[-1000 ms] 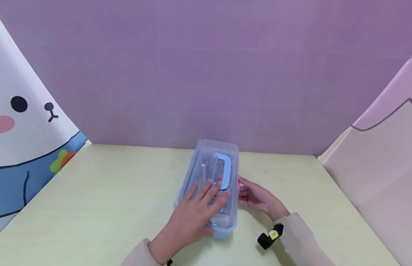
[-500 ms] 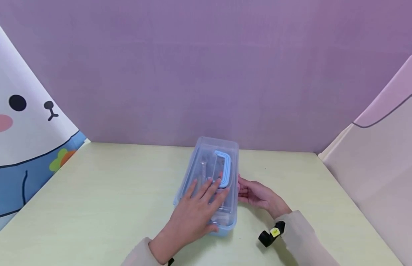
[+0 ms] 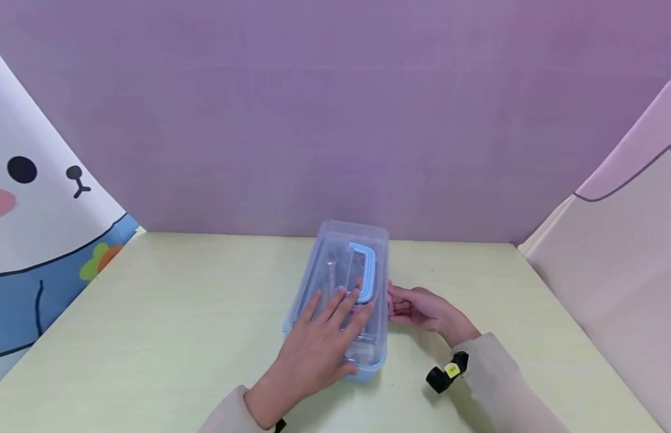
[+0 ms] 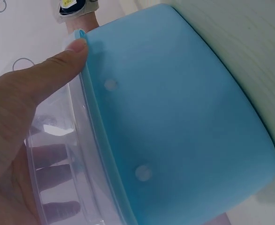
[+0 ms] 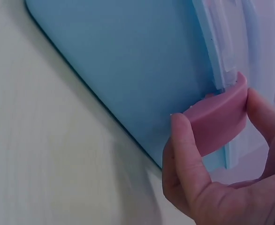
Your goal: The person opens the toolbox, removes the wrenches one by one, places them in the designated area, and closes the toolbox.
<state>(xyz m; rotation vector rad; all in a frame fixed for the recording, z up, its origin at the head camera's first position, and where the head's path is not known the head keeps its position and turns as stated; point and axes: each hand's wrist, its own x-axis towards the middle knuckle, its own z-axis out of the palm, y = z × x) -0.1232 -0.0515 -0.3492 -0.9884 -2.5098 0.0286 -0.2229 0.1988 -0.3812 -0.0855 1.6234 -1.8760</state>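
Observation:
A storage box with a light blue base (image 4: 184, 108) and a clear lid (image 3: 335, 240) stands on the table, long side running away from me. A light blue handle (image 3: 370, 273) lies on the lid. My left hand (image 3: 316, 355) rests on the lid with its fingers straight and spread; in the left wrist view its thumb touches the lid's rim. At the box's right side my right hand (image 3: 427, 313) pinches a pink latch (image 5: 219, 117) between thumb and fingers. The latch sits at the rim, tilted out from the wall. Contents under the lid are unclear.
The pale wooden table (image 3: 178, 313) spreads on both sides of the box. A purple backdrop (image 3: 335, 120) rises behind it. Printed panels stand left and right, the left panel (image 3: 37, 240) with a cartoon animal. Black straps (image 3: 446, 373) circle the wrists.
The head view has shifted slightly. My right wrist has moved a little to the right and away from me, still holding the latch. My left hand stays on the lid.

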